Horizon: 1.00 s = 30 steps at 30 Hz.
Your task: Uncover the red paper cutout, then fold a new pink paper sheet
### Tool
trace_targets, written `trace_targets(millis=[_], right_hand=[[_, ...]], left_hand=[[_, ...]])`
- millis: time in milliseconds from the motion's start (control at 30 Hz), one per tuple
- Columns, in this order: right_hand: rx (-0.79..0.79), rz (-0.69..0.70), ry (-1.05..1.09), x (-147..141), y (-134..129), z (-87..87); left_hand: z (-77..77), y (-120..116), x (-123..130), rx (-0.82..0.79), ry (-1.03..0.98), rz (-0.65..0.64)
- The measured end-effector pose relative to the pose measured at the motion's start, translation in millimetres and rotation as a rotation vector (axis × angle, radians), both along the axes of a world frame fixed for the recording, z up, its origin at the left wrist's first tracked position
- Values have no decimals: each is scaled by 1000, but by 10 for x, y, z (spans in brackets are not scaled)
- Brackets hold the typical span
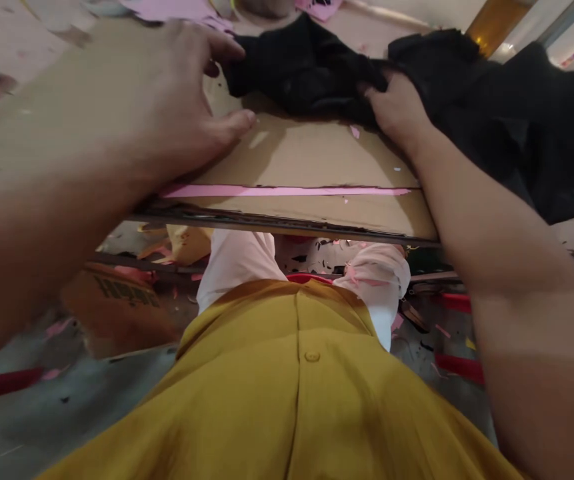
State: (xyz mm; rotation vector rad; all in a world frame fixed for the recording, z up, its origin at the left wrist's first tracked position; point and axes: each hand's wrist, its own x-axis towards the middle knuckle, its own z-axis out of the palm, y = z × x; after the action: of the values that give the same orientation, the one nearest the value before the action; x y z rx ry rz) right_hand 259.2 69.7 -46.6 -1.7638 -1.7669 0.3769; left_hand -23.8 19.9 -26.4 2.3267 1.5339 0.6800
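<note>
Pinched by the right hand [401,110], with the left hand [179,100] spread wide at its left end (contact unclear), black cloth [299,67] lies bunched on the cardboard [311,153], probably light, soft and limp, best held by a gathered fold near each end.

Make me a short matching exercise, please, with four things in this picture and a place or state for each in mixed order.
Things
1. left hand
2. right hand
3. pink strip
4. box

Places and states
A. lying on the cardboard, near its front edge
B. closed on the black cloth
C. marked with dark lettering, lower than the cardboard
D. thumb and fingers apart, by the cloth's left end

Pairs: 1-D, 2-B, 3-A, 4-C
</note>
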Motion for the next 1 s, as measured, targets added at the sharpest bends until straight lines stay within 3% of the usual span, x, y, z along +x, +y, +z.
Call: trace_targets(millis=[100, 200, 300, 367, 433, 600, 667, 733, 800, 900, 933, 1000], right_hand=[[-19, -10, -1, 29, -7, -3], [-34, 15, 41, 103, 24, -25], [65, 12, 84, 189, 46, -59], [125, 8, 89, 235, 38, -68], [162, 37, 80, 263, 13, -54], [209, 93, 20, 214, -52, 57], [225, 96, 16, 133, -90, 123], [214, 149, 18, 44, -173, 211], [136, 297, 20, -6, -314, 326], [-151, 564, 7, 92, -579, 527], [-245, 591, 18, 175, -653, 592], [-279, 501, 68, 386, -744, 698]], left_hand=[[63, 2, 12, 29, 169, 32], [-135, 183, -38, 75, 3, 18], [-389, 355, -93, 73, -171, -48], [-445, 407, -116, 63, -219, -63], [-363, 427, -126, 31, -258, -68], [191, 565, -4, 66, -207, -90], [343, 669, 137, 48, -137, -181], [388, 784, 303, -25, -60, -337], [361, 902, 436, -112, 43, -450], [314, 1056, 468, -123, 59, -452], [315, 1094, 431, -150, 29, -453], [344, 1146, 324, -179, -120, -427]])
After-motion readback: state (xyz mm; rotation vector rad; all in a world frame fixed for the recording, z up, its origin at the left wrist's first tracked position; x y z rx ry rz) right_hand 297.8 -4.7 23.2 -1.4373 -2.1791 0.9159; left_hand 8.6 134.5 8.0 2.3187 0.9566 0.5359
